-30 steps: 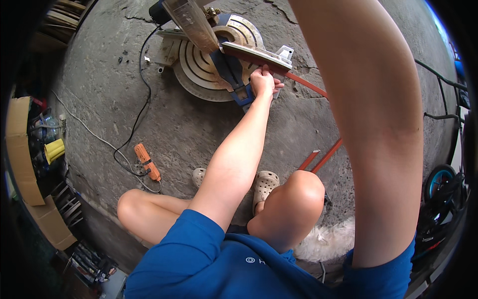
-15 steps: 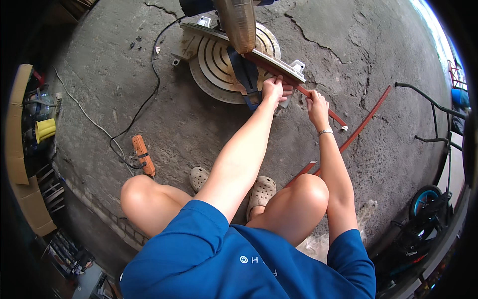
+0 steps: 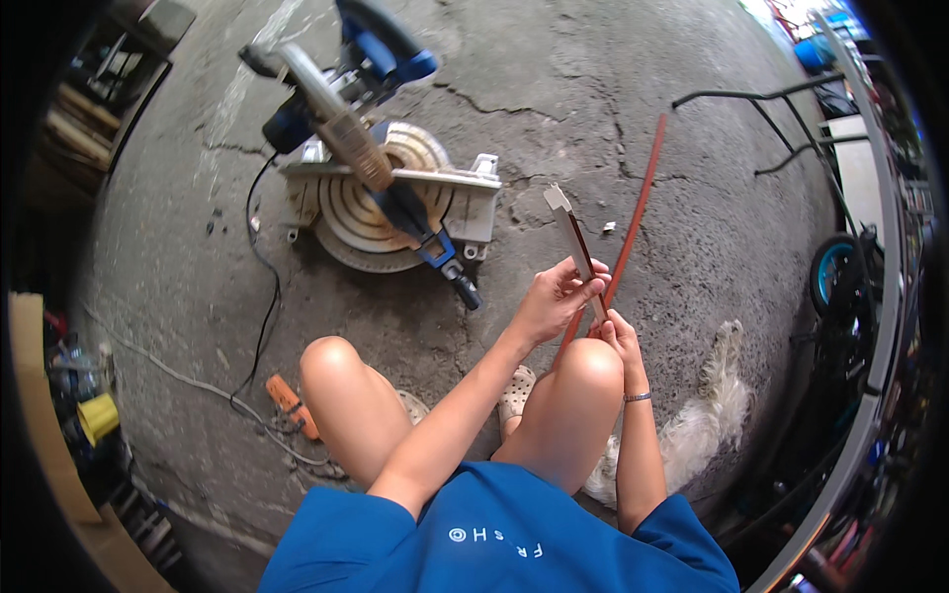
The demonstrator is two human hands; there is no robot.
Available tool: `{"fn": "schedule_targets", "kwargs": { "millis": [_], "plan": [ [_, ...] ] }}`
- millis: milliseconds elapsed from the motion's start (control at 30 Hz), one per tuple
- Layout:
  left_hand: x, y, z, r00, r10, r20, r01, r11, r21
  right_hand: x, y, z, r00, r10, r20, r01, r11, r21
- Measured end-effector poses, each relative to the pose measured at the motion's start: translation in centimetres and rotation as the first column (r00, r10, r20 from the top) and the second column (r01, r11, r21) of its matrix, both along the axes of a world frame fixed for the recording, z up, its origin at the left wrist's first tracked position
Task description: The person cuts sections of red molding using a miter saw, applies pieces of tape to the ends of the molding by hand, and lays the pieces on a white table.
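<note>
Between my hands is a short narrow strip [image 3: 573, 233], pale on one face and reddish brown along its edge, tilted upward with a jagged white tip at its far end. My left hand [image 3: 557, 300] pinches it around the middle. Lower down, my right hand [image 3: 617, 339] has its fingers closed round the near end, beside my right knee. Behind the strip, a long red strip [image 3: 645, 188] lies on the floor and runs partly under my hands. To the left stands a blue miter saw [image 3: 395, 203] with its head raised; neither hand touches it.
An orange power strip [image 3: 292, 406] and a black cable [image 3: 265, 326] lie at the left. White shaggy fur [image 3: 707, 420], seemingly a dog, is on the floor right of my arm. A black metal frame [image 3: 756, 97] and a blue-rimmed wheel [image 3: 835, 272] stand at the right.
Both hands have left the saw's fence and drawn back toward my knees with the strip, now raised off the saw. The saw head has gone up, and my view has shifted right.
</note>
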State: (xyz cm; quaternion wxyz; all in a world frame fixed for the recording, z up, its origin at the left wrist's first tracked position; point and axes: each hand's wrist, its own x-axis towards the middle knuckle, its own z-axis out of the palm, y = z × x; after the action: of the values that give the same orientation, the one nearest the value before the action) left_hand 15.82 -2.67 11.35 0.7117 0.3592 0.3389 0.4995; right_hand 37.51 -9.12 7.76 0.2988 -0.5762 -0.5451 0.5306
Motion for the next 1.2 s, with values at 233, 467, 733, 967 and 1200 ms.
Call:
{"fn": "schedule_targets", "kwargs": {
  "millis": [233, 467, 733, 967, 1200],
  "plan": [
    [-2.0, 3.6, 6.6, 0.957, -0.286, -0.040, 0.283, 0.903, 0.325, -2.4, 1.4, 7.4, 0.999, -0.033, 0.023, 0.030, 0.993, 0.111],
    [1.1, 2.1, 4.5, 0.953, -0.289, 0.096, 0.243, 0.913, 0.328, 0.3, -0.8, 15.4, 0.960, -0.281, 0.010, 0.263, 0.909, 0.322],
    [2.3, -3.2, 5.0, 0.857, -0.498, 0.131, 0.462, 0.856, 0.231, -3.5, -0.7, 24.9, 0.913, -0.361, 0.191, 0.207, 0.812, 0.546],
    [0.4, -5.4, 6.1, 0.893, -0.443, -0.082, 0.430, 0.784, 0.448, -4.9, -3.7, 26.8, 0.891, -0.356, 0.281, 0.130, 0.795, 0.593],
    [-2.0, -6.2, 6.5, 0.887, -0.417, -0.200, 0.451, 0.686, 0.571, -5.3, -6.2, 25.6, 0.932, -0.331, 0.146, 0.154, 0.727, 0.669]
  ]
}}
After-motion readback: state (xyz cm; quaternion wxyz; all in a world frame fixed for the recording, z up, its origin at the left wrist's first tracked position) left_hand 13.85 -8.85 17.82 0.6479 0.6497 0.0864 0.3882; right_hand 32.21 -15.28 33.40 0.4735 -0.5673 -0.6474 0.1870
